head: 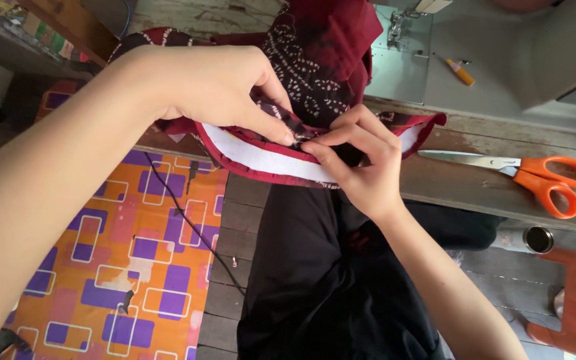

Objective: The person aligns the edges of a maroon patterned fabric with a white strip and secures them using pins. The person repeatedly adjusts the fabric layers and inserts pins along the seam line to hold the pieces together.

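My left hand (218, 87) and my right hand (361, 163) pinch the same spot on a dark red cloth (315, 47) with white dotted patterns. The cloth has a curved edge backed with a white lining strip (255, 157). Thumb and forefinger of each hand meet at the fold near the middle of that curved edge. The cloth drapes from the wooden table (475, 187) toward my lap, where black fabric (308, 267) covers my legs.
Orange-handled scissors (535, 177) lie on the wooden table to the right. A grey sewing machine (501, 53) stands behind, with a small yellow tool (460, 71) on it. An orange and purple patterned mat (121, 260) lies on the floor at left, crossed by a black cable (188, 217).
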